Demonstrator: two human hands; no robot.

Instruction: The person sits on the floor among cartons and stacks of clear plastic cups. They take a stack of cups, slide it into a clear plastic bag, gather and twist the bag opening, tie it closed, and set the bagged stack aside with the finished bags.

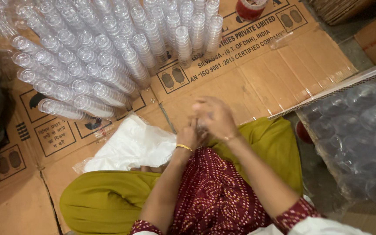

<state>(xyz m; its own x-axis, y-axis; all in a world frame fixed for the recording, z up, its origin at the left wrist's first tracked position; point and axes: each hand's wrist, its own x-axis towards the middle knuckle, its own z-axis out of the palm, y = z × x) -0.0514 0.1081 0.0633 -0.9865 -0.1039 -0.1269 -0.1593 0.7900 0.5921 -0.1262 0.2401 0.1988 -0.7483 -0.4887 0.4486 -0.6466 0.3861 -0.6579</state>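
Above the lap, over flattened cardboard sheets [257, 82] on the floor: both hands meet, close together and touching. Right hand [214, 116] lies on top, fingers curled down and over. Left hand [189, 135] sits beneath and slightly left, fingers bent up toward the right. A gold bangle [183, 147] on the left wrist; a thin one on the right.

Between the fingertips shows a small clear plastic piece [202, 126], only a glint of it. It looks transparent and pale; motion blur hides its shape, so whether it is a cup or a lid cannot be told. Both hands appear to pinch it from opposite sides, fingers closed on it rather than spread.

Ahead and to the left, well apart from the hands: many stacks of clear plastic cups [109, 52], standing on the cardboard and leaning outward like a fan, their round tops facing the camera. Just left of the left hand, beside the knee: a white plastic bag [131, 146], crumpled, lying flat. To the right: a large carton [357, 130] covered with clear film, round transparent cups dimly visible inside. At top edge: a red-lidded jar [250, 8], partly cut off. The person sits cross-legged, olive trousers, maroon dotted top.
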